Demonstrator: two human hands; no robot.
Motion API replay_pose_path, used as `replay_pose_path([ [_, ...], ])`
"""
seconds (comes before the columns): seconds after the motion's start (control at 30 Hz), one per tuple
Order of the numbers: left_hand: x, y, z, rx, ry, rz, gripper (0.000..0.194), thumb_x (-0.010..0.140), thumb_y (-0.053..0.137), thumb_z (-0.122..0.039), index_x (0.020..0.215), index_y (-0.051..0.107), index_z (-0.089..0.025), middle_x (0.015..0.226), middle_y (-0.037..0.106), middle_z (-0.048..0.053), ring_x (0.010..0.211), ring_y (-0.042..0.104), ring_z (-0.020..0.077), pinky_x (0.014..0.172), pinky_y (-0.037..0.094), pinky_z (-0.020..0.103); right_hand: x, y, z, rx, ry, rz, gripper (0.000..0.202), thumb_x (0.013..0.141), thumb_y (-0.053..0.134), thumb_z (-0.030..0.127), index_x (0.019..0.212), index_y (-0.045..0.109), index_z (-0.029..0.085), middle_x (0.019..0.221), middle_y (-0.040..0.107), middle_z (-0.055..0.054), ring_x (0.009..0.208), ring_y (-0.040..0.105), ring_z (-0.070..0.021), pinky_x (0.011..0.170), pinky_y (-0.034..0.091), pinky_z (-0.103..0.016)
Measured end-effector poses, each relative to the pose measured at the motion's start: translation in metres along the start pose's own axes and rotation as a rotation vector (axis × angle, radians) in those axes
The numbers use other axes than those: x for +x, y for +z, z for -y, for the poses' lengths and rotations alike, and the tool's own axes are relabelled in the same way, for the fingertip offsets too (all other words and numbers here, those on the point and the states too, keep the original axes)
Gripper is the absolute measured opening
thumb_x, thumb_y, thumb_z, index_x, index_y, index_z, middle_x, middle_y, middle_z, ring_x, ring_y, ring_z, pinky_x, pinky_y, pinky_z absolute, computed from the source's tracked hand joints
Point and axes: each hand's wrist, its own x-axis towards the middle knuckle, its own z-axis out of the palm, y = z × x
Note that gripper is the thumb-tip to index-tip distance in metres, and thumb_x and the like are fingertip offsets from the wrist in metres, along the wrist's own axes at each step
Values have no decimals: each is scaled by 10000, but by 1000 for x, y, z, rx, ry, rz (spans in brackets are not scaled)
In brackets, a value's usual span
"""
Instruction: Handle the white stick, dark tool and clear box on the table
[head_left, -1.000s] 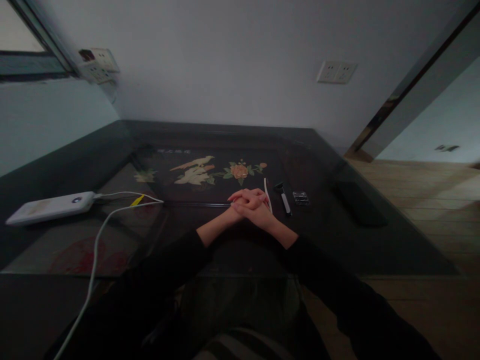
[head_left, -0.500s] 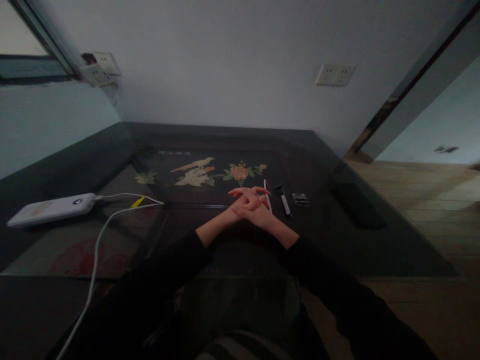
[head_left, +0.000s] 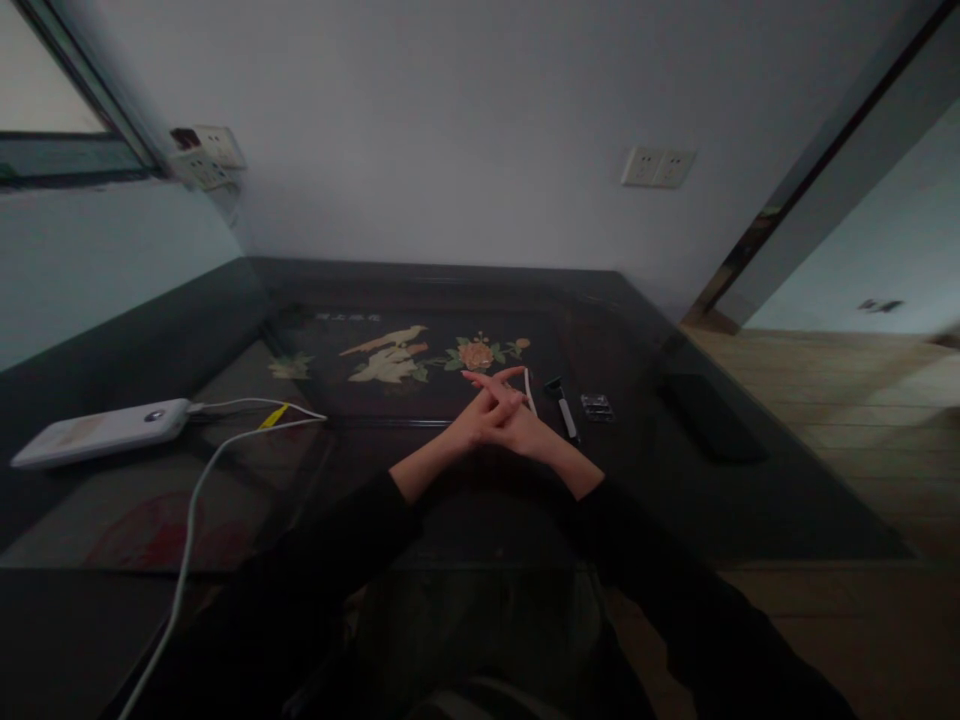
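Observation:
Over the middle of the dark table, my left hand and my right hand are clasped, their fingers crossed through each other. Nothing else shows between them. Just right of the fingers lies a thin white stick. Beside it are a razor with a pale handle and a small clear pack of dark pieces. Neither hand visibly holds the razor or the pack.
A white power bank lies at the left, with a white cable bearing a yellow tag. A dark flat object rests at the right. The wall with sockets stands behind.
The clasped hands have shifted their fingers, and fewer now stick out at the top. The view has tilted slightly, so the table sits a little lower in the picture.

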Motion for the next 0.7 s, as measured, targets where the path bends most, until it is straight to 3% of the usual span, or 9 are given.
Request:
replay_pose_path([
  [0.13, 4, -9, 5, -275, -94, -80, 538, 946, 576, -395, 1430, 482, -179, 1281, 653, 167, 1119, 669, 260, 904, 569, 392, 3, -8, -14, 73, 57, -132, 732, 870, 655, 616, 1475, 473, 246, 1480, 502, -168, 1329, 538, -306, 1097, 460, -528],
  [0.2, 8, -15, 8, -306, -126, -102, 519, 920, 629, -380, 1395, 516, -204, 1256, 674, 145, 1045, 693, 243, 817, 594, 370, 4, -15, -18, 90, 138, -221, 674, 924, 560, 623, 1480, 452, 258, 1438, 518, -168, 1204, 613, -283, 923, 573, -464],
  [0.27, 12, -23, 13, -274, -139, -93, 436, 922, 634, -380, 1314, 580, -199, 1174, 706, 120, 970, 711, 214, 772, 593, 334, 5, -25, -20, 39, 217, -305, 619, 936, 539, 603, 1452, 475, 269, 1338, 574, -146, 1003, 668, -243, 727, 597, -380],
  [0.37, 15, -36, 19, -39, -129, -131, 251, 937, 595, -329, 1100, 668, -153, 965, 734, 86, 807, 703, 161, 708, 558, 265, 4, -41, -21, -234, 258, -401, 341, 909, 623, 482, 1112, 668, 211, 970, 670, -68, 815, 640, -200, 693, 540, -323],
  [0.43, 14, -41, 20, 232, -59, -154, 206, 946, 552, -270, 1043, 696, -159, 890, 737, 68, 783, 692, 159, 727, 544, 263, 2, -51, -20, -465, 296, -423, 160, 886, 669, 363, 893, 670, 204, 806, 655, -29, 772, 618, -187, 722, 491, -309],
  [0.57, 7, -44, 15, 747, 45, -69, 225, 950, 529, -238, 1042, 732, -202, 1012, 763, 67, 836, 692, 184, 785, 525, 295, -2, -58, -12, -750, 519, -359, 121, 891, 684, 309, 834, 636, 215, 835, 696, -37, 790, 639, -200, 664, 398, -292],
  [0.7, 3, -41, 7, 891, 34, 23, 262, 981, 497, -261, 1096, 727, -211, 1051, 765, 72, 865, 695, 195, 779, 513, 301, -3, -53, -4, -859, 661, -231, 128, 917, 667, 346, 926, 624, 226, 940, 739, -57, 880, 691, -238, 662, 376, -297],
])
